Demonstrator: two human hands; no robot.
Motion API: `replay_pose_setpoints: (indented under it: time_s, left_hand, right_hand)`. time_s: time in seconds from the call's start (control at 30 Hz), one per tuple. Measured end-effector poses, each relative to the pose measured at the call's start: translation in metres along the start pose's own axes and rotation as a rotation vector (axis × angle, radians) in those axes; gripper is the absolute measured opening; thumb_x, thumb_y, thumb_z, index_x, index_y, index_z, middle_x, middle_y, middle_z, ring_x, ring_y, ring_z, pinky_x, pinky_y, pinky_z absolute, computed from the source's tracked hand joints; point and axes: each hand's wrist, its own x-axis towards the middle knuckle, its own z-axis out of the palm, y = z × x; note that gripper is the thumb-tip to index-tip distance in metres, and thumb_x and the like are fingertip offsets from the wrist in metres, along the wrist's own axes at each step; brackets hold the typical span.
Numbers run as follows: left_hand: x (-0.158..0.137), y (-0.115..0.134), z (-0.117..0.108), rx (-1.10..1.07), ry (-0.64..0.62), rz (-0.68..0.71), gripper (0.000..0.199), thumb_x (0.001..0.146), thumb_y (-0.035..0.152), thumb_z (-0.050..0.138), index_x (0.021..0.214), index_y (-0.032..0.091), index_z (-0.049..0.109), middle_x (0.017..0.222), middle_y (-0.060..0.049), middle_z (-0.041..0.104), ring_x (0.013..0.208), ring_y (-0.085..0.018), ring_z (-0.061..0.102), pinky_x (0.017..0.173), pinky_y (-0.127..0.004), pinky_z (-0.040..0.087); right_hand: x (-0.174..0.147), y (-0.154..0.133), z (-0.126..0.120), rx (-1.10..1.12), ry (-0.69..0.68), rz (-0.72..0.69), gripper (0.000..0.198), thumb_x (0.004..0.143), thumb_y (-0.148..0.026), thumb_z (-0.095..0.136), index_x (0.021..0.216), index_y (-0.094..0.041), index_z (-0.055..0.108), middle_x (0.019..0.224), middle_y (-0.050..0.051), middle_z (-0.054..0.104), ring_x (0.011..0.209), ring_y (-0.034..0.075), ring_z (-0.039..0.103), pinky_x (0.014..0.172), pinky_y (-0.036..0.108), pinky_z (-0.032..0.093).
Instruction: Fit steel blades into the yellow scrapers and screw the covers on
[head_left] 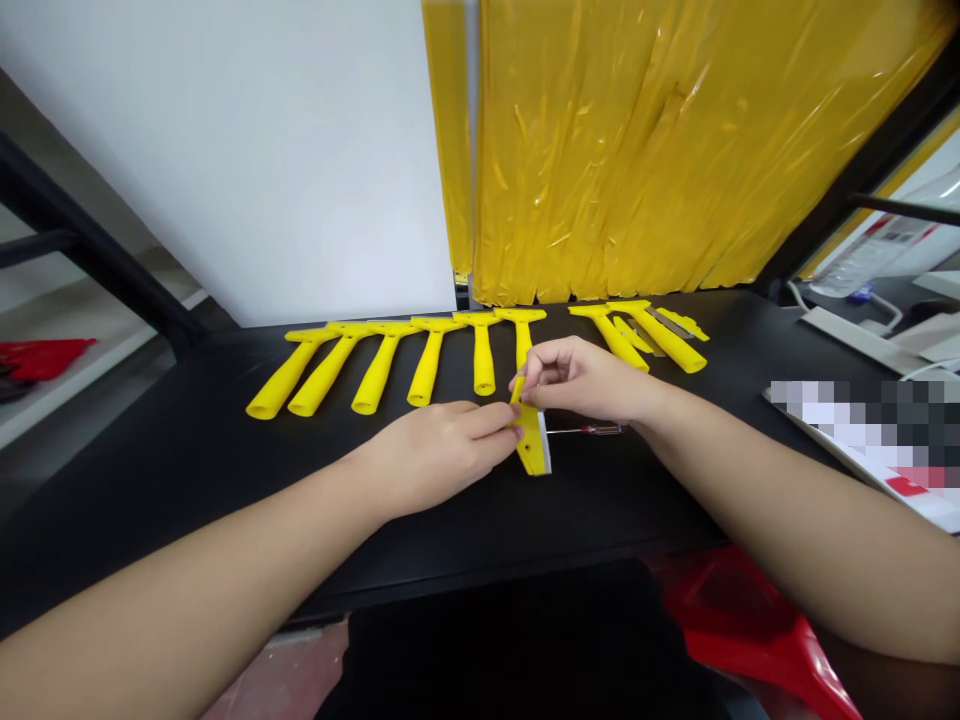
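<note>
Above the front of the black table, both my hands are on a yellow scraper head [531, 447] with a pale metal blade along its right edge. My left hand [442, 450] pinches it from the left side. At its upper end, the fingers of my right hand [577, 380] are closed on a yellow part; whether that is a separate piece I cannot tell. Behind the hands lies a row of several yellow scrapers [376, 370], handles toward me. One scraper [523, 335] is partly hidden by my right hand. A screwdriver [601, 430] lies beside the head, under my right wrist.
At the right of the row are two more scrapers [667, 340] and loose yellow plates [681, 322]. A white board [300, 150] and yellow plastic sheeting [637, 150] stand behind the black table [187, 480]. Something red [750, 620] hangs below the table's front edge.
</note>
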Motion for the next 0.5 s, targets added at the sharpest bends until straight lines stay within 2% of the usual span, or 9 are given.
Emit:
replay_pose_setpoints:
  time_s: [0.2, 0.37, 0.5]
  left_hand:
    - [-0.0004, 0.0004, 0.0002, 0.001, 0.007, 0.015, 0.028, 0.100, 0.008, 0.051, 0.119, 0.015, 0.071, 0.114, -0.010, 0.075, 0.087, -0.018, 0.076, 0.083, -0.033, 0.067]
    - [0.0003, 0.0008, -0.0005, 0.019, 0.012, 0.027, 0.029, 0.099, 0.008, 0.051, 0.119, 0.015, 0.071, 0.115, -0.008, 0.076, 0.082, -0.017, 0.075, 0.081, -0.033, 0.068]
    - [0.0016, 0.0016, -0.0017, 0.003, 0.019, 0.041, 0.029, 0.098, 0.007, 0.052, 0.118, 0.012, 0.072, 0.113, -0.007, 0.077, 0.083, -0.019, 0.076, 0.078, -0.036, 0.069]
  right_hand:
    - [0.0001, -0.0018, 0.0067, 0.044, 0.033, 0.061, 0.016, 0.070, -0.017, 0.078, 0.071, -0.021, 0.062, 0.078, 0.001, 0.073, 0.071, 0.014, 0.065, 0.069, 0.028, 0.052]
    - [-0.0003, -0.0038, 0.0081, 0.214, 0.024, 0.128, 0.032, 0.066, -0.009, 0.077, 0.078, -0.023, 0.052, 0.080, -0.002, 0.073, 0.073, 0.013, 0.066, 0.066, 0.025, 0.051]
    - [-0.0017, -0.0054, 0.0081, 0.287, -0.017, 0.206, 0.035, 0.066, -0.008, 0.077, 0.084, -0.024, 0.051, 0.078, -0.005, 0.070, 0.069, 0.012, 0.064, 0.064, 0.023, 0.051]
